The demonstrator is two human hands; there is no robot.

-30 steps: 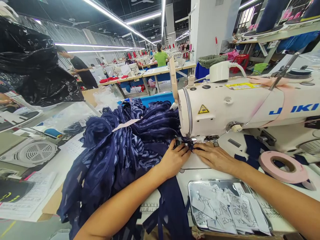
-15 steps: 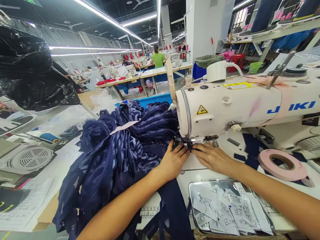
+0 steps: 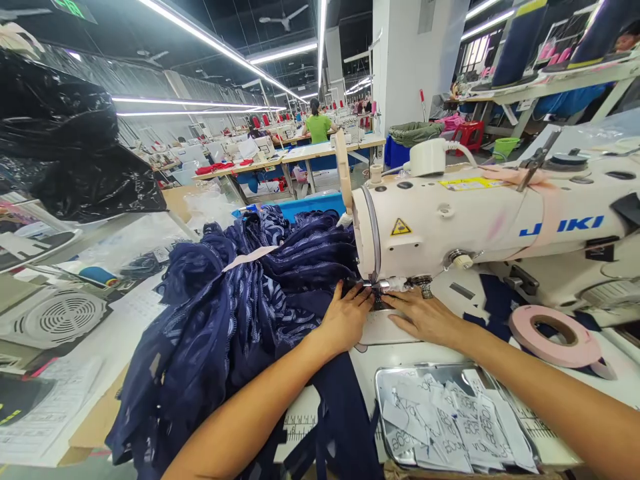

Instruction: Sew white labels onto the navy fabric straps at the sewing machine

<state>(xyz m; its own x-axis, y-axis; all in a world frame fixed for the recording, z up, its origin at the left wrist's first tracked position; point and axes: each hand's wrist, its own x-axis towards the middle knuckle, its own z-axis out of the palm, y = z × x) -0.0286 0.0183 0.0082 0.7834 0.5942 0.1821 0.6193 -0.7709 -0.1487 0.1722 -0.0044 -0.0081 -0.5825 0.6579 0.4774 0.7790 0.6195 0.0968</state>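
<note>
A cream JUKI sewing machine (image 3: 480, 213) stands on the white table in front of me. A big heap of navy blue lace fabric (image 3: 235, 313) lies to its left and runs under the needle area. My left hand (image 3: 347, 319) lies flat on the navy fabric just left of the presser foot, fingers stretched toward it. My right hand (image 3: 425, 316) rests flat on the machine bed right of the foot, fingertips touching the fabric edge there. The needle itself is hidden by the machine head.
A metal tray (image 3: 383, 380) of several printed white labels sits at the front right. A pink tape roll (image 3: 553, 333) lies under the machine arm. A black plastic bag (image 3: 65, 147) hangs at left above a fan grille (image 3: 57, 313). A person in green stands at far tables.
Both hands stay at the presser foot, pressed on the fabric. The view has tilted slightly; hands and machine sit a little lower and left in the picture.
</note>
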